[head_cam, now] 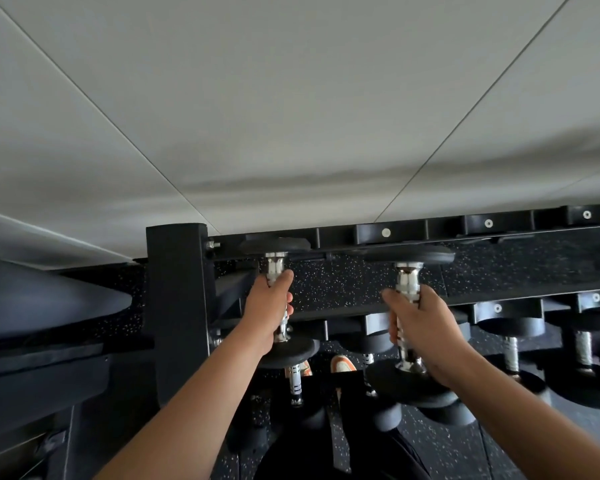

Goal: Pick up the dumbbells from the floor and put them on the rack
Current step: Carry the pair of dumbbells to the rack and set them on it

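My left hand [269, 306] grips the chrome handle of a black-ended dumbbell [276, 268]. Its far end sits at the top tier rail of the black rack [388, 233], near the left upright. My right hand [426, 323] grips a second, similar dumbbell [407, 277], a little to the right. The far head of that one also reaches the top rail, and its near head hangs below my wrist. Whether either dumbbell rests on the rack I cannot tell.
The rack's left upright post [179, 306] stands beside my left hand. Several more dumbbells [510, 348] lie on a lower tier at right and below. A dark padded bench [49, 299] is at left. A pale wall rises behind. Orange-and-white shoes [342, 363] show on the speckled floor.
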Demonstrator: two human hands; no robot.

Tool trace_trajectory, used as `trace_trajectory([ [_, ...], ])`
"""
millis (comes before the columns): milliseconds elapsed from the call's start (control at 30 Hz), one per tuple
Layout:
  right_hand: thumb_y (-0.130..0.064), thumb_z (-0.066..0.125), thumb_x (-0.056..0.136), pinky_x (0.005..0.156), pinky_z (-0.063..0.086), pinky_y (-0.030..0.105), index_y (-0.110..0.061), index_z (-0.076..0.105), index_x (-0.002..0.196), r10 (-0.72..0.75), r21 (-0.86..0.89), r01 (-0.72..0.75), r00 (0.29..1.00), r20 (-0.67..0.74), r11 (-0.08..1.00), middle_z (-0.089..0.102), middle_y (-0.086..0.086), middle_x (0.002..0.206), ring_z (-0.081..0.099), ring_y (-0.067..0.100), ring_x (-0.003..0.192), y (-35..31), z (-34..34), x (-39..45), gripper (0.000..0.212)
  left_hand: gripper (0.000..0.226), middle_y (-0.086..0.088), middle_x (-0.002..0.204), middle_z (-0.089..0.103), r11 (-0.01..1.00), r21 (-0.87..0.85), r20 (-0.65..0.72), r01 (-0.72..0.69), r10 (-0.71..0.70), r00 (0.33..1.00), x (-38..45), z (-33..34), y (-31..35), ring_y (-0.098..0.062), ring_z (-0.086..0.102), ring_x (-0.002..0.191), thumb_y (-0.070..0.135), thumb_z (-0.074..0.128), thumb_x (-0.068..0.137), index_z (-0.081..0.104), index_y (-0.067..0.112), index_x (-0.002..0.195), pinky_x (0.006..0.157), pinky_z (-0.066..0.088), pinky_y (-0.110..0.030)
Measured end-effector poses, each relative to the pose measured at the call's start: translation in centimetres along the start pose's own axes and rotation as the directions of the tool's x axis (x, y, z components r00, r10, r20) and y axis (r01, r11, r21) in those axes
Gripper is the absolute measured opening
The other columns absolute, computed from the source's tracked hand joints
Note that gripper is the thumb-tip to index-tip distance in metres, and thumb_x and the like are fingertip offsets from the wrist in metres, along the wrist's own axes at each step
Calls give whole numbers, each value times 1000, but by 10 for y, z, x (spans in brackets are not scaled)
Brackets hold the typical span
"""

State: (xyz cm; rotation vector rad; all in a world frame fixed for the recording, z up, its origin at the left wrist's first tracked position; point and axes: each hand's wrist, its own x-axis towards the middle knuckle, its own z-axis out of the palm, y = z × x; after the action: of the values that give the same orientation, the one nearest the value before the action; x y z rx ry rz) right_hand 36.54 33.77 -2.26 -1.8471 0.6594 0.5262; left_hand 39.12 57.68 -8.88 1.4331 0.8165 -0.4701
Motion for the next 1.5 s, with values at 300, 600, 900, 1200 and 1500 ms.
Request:
trace_trajectory([
  [300,-54,63,74,57,54,43,-11,59,91,42,26,-42,999,-14,999,67,2,57,62,22,51,9,-7,18,46,25,-6,78,56,997,-69,-38,21,-24,999,10,17,-1,-15,52,55,38,58,96,57,15,107,51,44,-28],
  [600,-42,67,84,65,60,57,-13,58,97,67,22,-66,997,-39,998,66,-4,55,61,20,54,15,-16,45,33,22,-5,79,55,998,23,-67,-65,66,996,10,24,-7,-17,51,60,34,56,97,55,14,106,56,45,-30],
  [900,-34,67,94,49,53,29,-14,57,101,36,8,-36,999,-14,999,65,1,72,58,8,46,10,-13,72,23,22,-3,73,48,993,69,-107,-96,103,989,6,33,-8,-14,44,54,33,54,98,48,12,103,47,39,-26],
  [1200,-35,67,94,47,53,25,-17,57,100,9,-12,-9,1000,2,1000,67,0,72,59,6,47,9,-4,88,21,35,-4,72,52,974,201,-125,-108,135,983,10,33,-11,-16,50,51,37,52,98,45,6,111,54,47,-38],
  [1500,-34,67,94,50,54,27,-16,56,102,26,-17,-26,1000,0,1000,66,2,76,60,12,54,10,-6,99,22,37,-21,84,57,935,332,-156,-126,185,970,10,34,-10,-49,59,73,38,51,98,41,6,112,72,53,-60],
])
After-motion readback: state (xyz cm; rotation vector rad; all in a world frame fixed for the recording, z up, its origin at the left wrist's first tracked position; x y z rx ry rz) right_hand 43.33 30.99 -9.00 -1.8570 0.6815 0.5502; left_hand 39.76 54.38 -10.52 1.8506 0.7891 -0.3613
